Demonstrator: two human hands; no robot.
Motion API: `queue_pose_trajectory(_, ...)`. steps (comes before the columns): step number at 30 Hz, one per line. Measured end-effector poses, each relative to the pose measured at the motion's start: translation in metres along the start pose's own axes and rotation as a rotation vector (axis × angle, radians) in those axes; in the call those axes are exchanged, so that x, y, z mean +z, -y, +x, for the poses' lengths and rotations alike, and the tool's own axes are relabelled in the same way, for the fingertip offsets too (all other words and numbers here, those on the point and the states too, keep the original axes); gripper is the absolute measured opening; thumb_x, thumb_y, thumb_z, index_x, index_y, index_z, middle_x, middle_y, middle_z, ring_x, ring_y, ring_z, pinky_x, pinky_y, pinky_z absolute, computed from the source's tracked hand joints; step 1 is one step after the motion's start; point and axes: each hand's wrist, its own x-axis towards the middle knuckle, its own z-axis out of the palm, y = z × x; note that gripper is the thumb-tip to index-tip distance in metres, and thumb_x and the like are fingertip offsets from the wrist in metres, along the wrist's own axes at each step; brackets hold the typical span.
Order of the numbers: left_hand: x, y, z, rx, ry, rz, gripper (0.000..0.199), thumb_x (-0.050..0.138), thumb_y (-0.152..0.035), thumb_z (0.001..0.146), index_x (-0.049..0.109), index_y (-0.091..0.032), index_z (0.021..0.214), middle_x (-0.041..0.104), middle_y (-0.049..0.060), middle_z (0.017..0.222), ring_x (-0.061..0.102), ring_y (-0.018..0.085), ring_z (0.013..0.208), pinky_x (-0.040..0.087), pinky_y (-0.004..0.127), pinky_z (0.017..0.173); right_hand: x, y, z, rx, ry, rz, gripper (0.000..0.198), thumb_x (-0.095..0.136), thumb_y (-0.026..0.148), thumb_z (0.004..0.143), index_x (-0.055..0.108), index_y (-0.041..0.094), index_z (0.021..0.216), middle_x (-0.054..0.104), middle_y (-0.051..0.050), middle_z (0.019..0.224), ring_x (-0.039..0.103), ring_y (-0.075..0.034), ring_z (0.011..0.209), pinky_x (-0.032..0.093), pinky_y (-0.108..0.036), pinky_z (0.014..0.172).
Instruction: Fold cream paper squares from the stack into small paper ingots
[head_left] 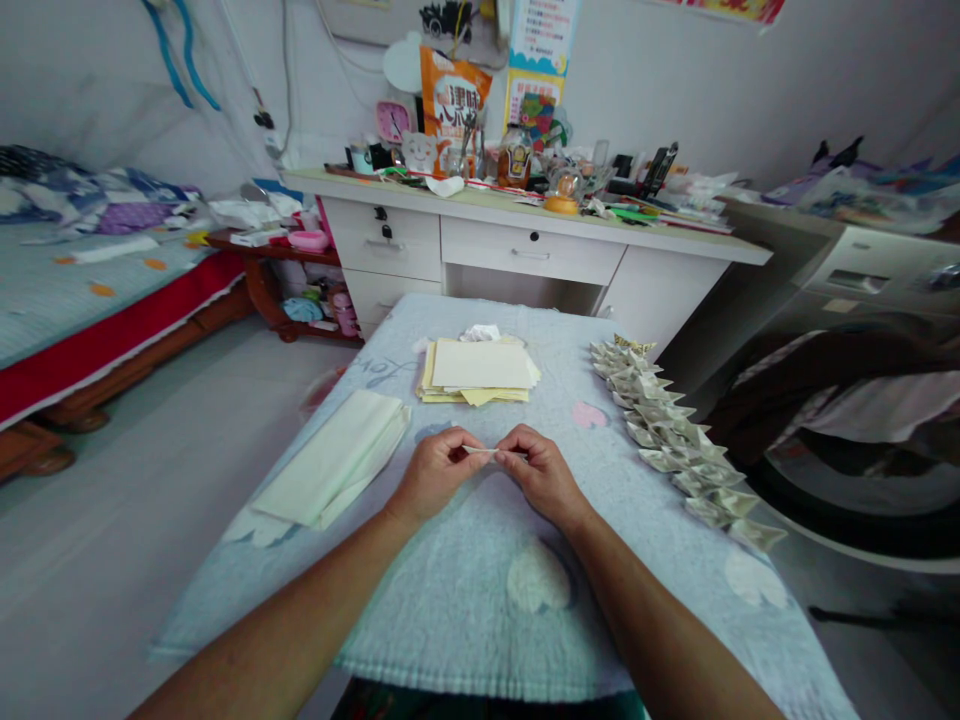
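Note:
Between my two hands a small folded piece of paper (489, 451) is held nearly edge-on, so its shape is hard to make out. My left hand (439, 468) pinches its left end with thumb and fingers. At the other end my right hand (541, 470) pinches it the same way. Just beyond the hands lies a stack of cream and yellow paper sheets (484, 365). Left of my left hand is a larger folded pale green sheet (337, 455). Rows of folded paper boats (664, 425) stand along the right side.
A pale blue patterned cloth (465, 600) covers the table. Crumpled white paper (480, 333) sits behind the stack. Farther back is a cluttered white desk (525, 215). A bed (120, 290) stands at left, a washing machine (862, 280) at right.

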Motion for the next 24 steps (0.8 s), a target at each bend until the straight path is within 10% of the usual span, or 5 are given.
queue_pose_trajectory(24, 0.002, 0.003, 0.000, -0.168, 0.002, -0.188, 0.022, 0.065, -0.036, 0.074, 0.063, -0.015, 0.079, 0.048, -0.006, 0.054, 0.039, 0.007, 0.048, 0.029, 0.019, 0.048, 0.003, -0.010, -0.002, 0.163, -0.021, 0.223, 0.019, 0.061, 0.035, 0.084, 0.070, 0.021, 0.093, 0.067, -0.002, 0.079, 0.057, -0.013, 0.068, 0.046, -0.027, 0.067)
